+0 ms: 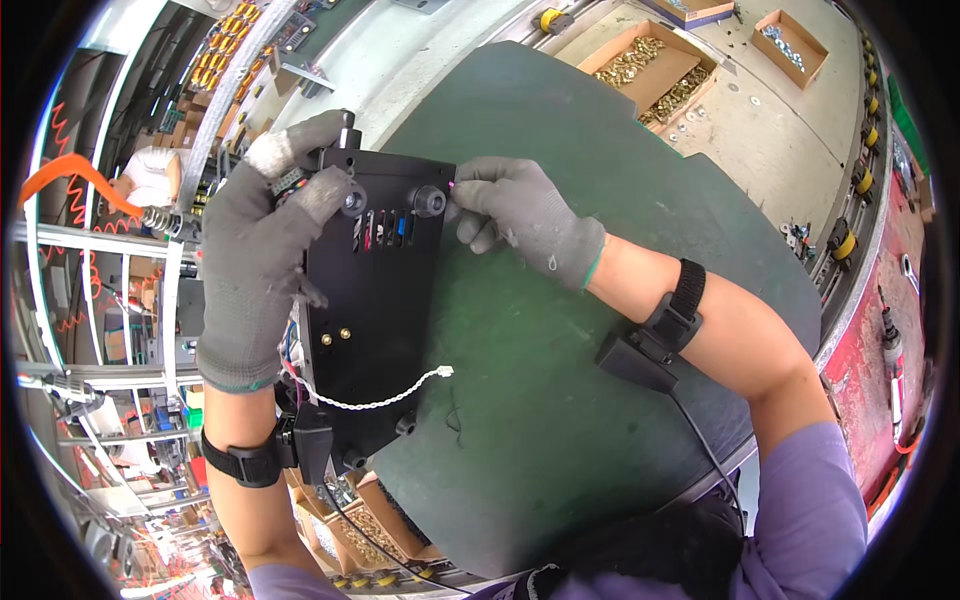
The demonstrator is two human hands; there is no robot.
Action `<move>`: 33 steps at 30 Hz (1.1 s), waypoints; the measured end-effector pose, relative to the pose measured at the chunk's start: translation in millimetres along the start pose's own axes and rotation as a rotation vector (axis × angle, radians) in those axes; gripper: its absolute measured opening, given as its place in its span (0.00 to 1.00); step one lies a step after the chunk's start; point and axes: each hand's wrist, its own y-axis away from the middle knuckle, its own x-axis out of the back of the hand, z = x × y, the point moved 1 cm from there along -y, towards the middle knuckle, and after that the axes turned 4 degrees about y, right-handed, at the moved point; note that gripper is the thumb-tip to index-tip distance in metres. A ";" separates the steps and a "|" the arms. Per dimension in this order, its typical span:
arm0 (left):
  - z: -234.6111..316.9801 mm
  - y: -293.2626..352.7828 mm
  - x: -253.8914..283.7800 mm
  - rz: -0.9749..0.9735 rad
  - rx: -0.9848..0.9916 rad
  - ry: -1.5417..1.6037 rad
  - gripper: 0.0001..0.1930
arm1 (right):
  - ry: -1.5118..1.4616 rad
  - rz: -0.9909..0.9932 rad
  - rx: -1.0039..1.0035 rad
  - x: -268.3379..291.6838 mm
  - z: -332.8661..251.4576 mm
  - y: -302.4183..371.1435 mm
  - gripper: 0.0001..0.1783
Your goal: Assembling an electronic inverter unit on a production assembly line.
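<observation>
A black metal housing (375,300) is tipped up on the green mat, with round rubber feet, a row of slots and two brass-coloured screws on its visible face. My gloved left hand (250,240) is closed around its upper left edge, thumb near one foot. At the opposite upper edge, my gloved right hand (515,210) pinches with thumb and forefinger. A tiny pinkish bit shows at those fingertips, too small to name. A twisted white cable (375,404) with a small white plug (445,371) hangs across the lower part of the housing.
The green mat (600,340) covers the bench. Cardboard trays of brass-coloured parts (650,70) stand at the far right, with another small tray (790,48) beyond. More boxes of small parts (365,530) lie near my left arm. A power screwdriver (892,345) rests far right.
</observation>
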 end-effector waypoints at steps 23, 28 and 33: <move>24.5 73.9 -4.6 -0.162 0.113 0.024 0.21 | 0.867 0.284 0.021 34.6 -20.7 20.9 0.16; 10.9 65.1 -48.6 -0.314 0.078 -0.150 0.21 | 0.960 0.267 0.002 70.4 -56.5 84.5 0.16; 21.1 63.2 -47.6 -0.424 0.086 -0.289 0.26 | 1.153 0.069 0.221 55.7 -43.2 112.9 0.16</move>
